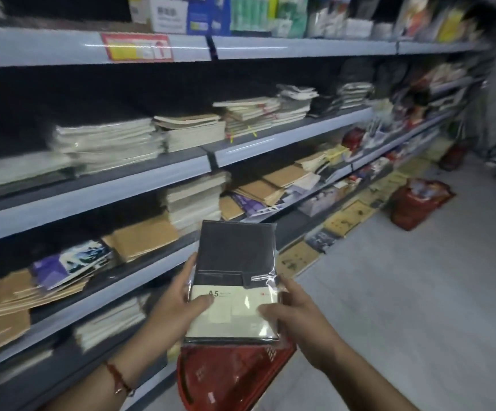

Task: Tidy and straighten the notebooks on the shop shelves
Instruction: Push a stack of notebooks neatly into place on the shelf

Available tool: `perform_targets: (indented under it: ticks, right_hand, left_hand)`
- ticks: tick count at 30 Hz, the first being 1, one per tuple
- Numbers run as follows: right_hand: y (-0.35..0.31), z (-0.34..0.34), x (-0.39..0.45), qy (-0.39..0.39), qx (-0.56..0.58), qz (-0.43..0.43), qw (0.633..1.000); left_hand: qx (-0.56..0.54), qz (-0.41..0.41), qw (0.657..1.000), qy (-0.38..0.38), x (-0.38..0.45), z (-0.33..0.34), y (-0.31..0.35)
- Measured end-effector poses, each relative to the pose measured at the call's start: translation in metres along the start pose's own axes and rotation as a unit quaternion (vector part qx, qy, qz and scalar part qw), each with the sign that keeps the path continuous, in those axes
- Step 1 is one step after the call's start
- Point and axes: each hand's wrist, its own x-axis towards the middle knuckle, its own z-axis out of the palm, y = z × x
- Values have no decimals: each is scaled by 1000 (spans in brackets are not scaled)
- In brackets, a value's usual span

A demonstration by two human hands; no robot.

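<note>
Both hands, left (171,304) and right (295,318), had a closed grip on the wrapped notebook (234,280); I judged squaring it flat onto a matching stack best.

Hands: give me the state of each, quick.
Left hand: closed on the black notebook, left edge.
Right hand: closed on the same notebook, right edge.
</note>
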Motion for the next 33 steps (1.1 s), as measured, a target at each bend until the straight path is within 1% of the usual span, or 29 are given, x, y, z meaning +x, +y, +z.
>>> perform_targets:
  ticks: [4,10,14,18,22,27,33]
  right_hand:
    - [-15,-54,-2,59,21,-11,998]
    - [-28,-120,16,142,38,4,989]
    - [-39,-158,43,187,46,3,981]
    - [-53,-193,75,225,48,-3,973]
    - [-64,-223,102,255,55,-8,965]
    - [-78,-262,138,252,60,-12,966]
    - [-84,-328,197,220,72,1,973]
  left_hand:
    - [8,23,997,-66,43,56,12]
    - [21,5,992,-121,116,116,20]
    - [36,5,986,-164,174,144,19]
    - [28,5,980,-198,233,171,24]
    - [57,13,971,-232,281,193,33]
    - [78,4,970,-231,326,221,48]
    - [91,-9,980,-177,375,262,49]
